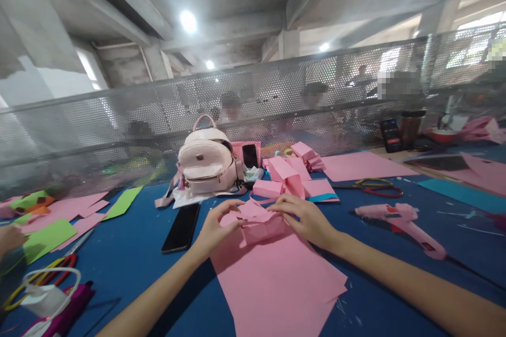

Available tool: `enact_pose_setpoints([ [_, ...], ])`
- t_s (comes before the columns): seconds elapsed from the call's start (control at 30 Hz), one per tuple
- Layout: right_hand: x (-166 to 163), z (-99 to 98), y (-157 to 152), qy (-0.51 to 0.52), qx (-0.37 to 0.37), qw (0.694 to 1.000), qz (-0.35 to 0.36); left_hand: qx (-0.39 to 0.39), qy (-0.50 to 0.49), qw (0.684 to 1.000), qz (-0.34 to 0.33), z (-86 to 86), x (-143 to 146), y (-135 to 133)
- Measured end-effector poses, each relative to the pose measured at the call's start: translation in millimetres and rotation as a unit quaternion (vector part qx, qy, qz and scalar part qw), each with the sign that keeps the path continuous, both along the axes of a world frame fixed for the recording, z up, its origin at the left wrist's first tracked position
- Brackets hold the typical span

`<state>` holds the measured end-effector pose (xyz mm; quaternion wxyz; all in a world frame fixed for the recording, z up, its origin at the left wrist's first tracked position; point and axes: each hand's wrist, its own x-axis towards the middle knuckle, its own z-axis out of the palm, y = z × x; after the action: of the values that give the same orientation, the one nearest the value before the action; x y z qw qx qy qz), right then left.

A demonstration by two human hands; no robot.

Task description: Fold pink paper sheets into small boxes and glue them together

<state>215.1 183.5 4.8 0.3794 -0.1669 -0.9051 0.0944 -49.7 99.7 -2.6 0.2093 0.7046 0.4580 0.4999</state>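
Observation:
Both my hands pinch a small folded pink paper piece [263, 224] above a stack of flat pink paper sheets [276, 284] on the blue table. My left hand [216, 227] grips its left end with curled fingers. My right hand [306, 218] holds its right end, fingers pressed on the fold. A thin pink strip curls off the piece toward the back.
A black phone [181, 227] lies left of my hands. Behind stand a pink backpack [207, 163] and folded pink paper boxes [290, 174]. A pink glue gun [403, 221] and scissors [373, 185] lie right. Green and pink sheets and another person's hand [10, 237] are far left. A mesh screen [118, 121] crosses the back.

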Motion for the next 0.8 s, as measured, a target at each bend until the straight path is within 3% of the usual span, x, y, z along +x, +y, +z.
enact_pose_setpoints([
  [0.23, 1.7, -5.3, 6.8, -0.016, -0.008, 1.000, -0.015, -0.016, -0.001, 1.000, -0.010, 11.0, 0.3, -5.6],
  [0.53, 13.8, -4.5, 23.2, -0.064, 0.028, 0.998, 0.002, -0.092, -0.036, 0.995, 0.016, -2.0, -20.1, 8.7],
  [0.8, 26.5, -4.4, 37.8, -0.055, 0.106, 0.993, -0.019, -0.165, -0.008, 0.985, -0.049, -5.5, -41.4, 15.2],
])
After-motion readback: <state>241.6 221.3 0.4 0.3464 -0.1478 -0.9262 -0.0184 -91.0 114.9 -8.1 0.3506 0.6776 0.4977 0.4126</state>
